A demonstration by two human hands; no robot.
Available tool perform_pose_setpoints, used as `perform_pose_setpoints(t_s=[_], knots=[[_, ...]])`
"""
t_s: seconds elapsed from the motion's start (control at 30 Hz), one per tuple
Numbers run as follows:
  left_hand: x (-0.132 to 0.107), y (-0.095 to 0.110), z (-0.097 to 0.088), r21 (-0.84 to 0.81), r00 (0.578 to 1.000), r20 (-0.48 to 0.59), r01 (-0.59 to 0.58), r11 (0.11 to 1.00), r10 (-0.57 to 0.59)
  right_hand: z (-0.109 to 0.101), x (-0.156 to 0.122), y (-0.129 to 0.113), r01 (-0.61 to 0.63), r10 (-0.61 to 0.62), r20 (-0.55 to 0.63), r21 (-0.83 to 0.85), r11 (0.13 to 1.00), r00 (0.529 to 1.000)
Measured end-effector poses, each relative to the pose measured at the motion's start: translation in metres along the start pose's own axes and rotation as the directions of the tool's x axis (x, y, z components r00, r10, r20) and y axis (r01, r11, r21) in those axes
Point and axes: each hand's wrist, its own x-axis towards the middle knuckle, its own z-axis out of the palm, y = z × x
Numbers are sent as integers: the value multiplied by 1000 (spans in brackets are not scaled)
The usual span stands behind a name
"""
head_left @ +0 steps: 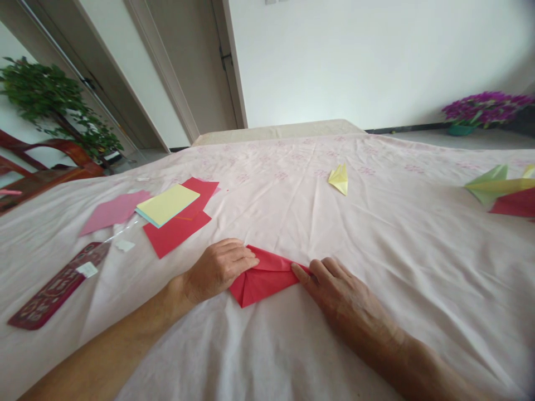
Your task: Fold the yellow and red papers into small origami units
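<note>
A person's left hand (221, 268) is pressing bent fingers onto a pointed, folded red paper sheet (267, 283); whether it is gripping, I cannot tell. The right hand (338, 287) is pinching the sheet's right tip. The sheet is lying on a pale pink floral cloth (267, 356). Beyond, a folded yellow paper piece (340, 181) is resting. Farther off, a round green pot (462, 130) is holding bushy purple flowers (487, 108).

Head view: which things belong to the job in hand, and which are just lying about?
In the job:
folded red paper
left hand and right hand, both touching it

Apparently just lying about:
yellow sheet
pink paper
long dark-red packet
yellow folded piece
purple flowers
</note>
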Motion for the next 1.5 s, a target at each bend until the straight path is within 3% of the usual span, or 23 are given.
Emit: perform_pose_setpoints(t_s=[0.47, 0.63, 0.77, 0.83, 0.97, 1.13, 1.23, 1.33, 1.5], knots=[[8, 6, -10, -10, 992, 118, -33, 999, 34, 2, -1, -1, 11, -11, 24, -31, 999, 1000], [24, 28, -19, 51, 963, 221, 146, 988, -154, 2, -1, -1, 5, -5, 1, -26, 1000, 1000], [39, 51, -3, 289, 925, 175, 279, 916, -337, 1, 0, -3, -22, 22, 8, -7, 1000, 1000], [43, 56, 9, 368, 921, 153, 283, 886, -357, 0, 0, -3, -39, 39, 19, 10, 999, 999], [42, 52, 24, 390, 925, 136, 279, 877, -355, -4, 2, -2, -53, 50, 56, 60, 997, 997], [38, 46, 24, 181, 923, 111, 346, 920, -369, -5, 1, -1, -26, 22, 60, 67, 997, 998], [34, 46, 24, 115, 947, 101, 295, 949, -307, -4, 1, -1, -21, 19, 53, 38, 999, 998], [30, 47, 24, 124, 959, 145, 226, 966, -242, -3, 0, -1, -13, 13, 63, 8, 1000, 998], [25, 55, 17, 253, 930, 287, 157, 955, -229, -3, 0, -3, -17, 16, 74, 12, 1000, 997]])
